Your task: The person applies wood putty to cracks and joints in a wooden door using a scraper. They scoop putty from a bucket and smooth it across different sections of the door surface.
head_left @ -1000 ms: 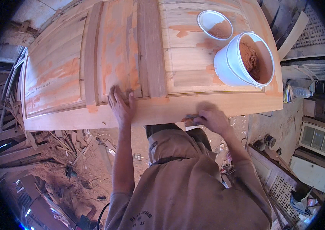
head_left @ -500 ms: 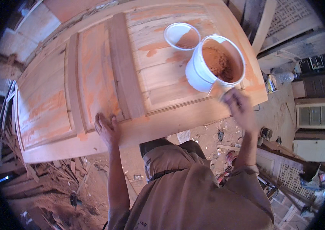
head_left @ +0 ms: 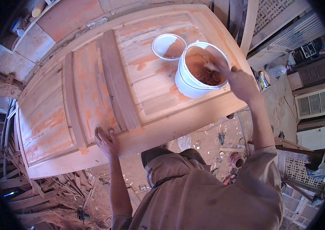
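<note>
A panelled wooden door (head_left: pixel 162 128) lies flat in front of me, smeared with orange-brown filler in patches. On its right part stands a white bucket (head_left: pixel 187 85) partly filled with reddish-brown filler (head_left: pixel 200 69). The bucket's round white lid (head_left: pixel 161 45) lies beside it, a lump of filler on one side. My right hand (head_left: pixel 243 84) is closed at the bucket's near right rim, gripping a putty knife (head_left: pixel 211 67) whose blade reaches into the filler; its handle is hidden by my fingers. My left hand (head_left: pixel 107 143) rests open on the door's near edge, fingers spread over the frame.
Wood scraps (head_left: pixel 76 188) and sawdust cover the floor at the lower left. Carved lattice panels (head_left: pixel 296 168) and a small reddish pot (head_left: pixel 236 160) are on the right. A clear plastic bottle (head_left: pixel 277 71) lies past the door's right end.
My right hand has moved up to the bucket's rim, and the putty knife has gone from outside the bucket into the filler. My left hand stays on the door's edge.
</note>
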`<state>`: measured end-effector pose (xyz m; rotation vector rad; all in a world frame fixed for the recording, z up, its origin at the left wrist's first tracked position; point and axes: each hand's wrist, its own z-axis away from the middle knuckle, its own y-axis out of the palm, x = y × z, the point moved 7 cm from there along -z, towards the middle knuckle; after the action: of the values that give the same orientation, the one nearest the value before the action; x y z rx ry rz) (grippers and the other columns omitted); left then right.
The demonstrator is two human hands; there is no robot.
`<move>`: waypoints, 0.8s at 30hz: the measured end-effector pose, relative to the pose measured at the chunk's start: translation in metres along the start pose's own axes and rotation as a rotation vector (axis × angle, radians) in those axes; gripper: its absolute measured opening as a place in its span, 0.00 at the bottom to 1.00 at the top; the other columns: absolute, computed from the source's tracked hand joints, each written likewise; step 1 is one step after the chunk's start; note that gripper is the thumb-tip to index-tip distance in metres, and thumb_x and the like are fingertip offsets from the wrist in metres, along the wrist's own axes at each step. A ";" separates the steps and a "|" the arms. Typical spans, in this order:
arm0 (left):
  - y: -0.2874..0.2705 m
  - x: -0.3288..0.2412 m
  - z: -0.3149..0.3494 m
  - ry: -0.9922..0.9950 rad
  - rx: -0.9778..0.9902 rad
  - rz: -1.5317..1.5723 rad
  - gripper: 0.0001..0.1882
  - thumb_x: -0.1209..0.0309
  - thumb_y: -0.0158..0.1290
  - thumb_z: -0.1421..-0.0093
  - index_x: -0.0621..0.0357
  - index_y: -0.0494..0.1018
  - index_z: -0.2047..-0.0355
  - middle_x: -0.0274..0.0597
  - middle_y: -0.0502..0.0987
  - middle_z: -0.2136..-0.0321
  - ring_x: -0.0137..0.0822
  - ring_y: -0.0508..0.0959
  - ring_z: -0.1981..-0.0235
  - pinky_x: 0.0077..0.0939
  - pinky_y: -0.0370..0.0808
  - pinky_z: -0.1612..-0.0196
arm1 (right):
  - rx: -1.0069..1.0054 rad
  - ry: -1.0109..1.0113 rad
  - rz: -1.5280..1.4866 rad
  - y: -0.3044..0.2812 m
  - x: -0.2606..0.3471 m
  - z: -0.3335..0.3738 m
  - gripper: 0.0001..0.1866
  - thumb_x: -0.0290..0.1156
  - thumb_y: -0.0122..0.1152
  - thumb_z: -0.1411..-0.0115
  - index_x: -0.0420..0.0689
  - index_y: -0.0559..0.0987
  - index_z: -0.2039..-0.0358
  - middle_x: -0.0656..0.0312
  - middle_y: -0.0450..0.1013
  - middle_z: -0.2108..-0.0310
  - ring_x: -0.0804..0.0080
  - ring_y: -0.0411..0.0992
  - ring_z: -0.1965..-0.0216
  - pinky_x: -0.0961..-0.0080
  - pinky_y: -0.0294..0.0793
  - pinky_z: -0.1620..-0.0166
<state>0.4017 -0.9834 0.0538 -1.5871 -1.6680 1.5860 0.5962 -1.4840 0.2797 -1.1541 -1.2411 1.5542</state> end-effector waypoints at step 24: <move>-0.008 -0.010 0.000 -0.021 -0.004 0.016 0.33 0.56 0.55 0.36 0.68 0.62 0.39 0.62 0.67 0.40 0.60 0.66 0.38 0.54 0.62 0.36 | 0.035 -0.207 0.006 0.042 0.035 -0.125 0.14 0.27 0.52 0.40 0.42 0.83 0.57 0.44 0.79 0.61 0.45 0.77 0.56 0.57 0.75 0.49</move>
<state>0.4009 -0.9902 0.0650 -1.5954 -1.6745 1.6135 0.7065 -1.4290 0.2208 -0.9941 -1.3390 1.7280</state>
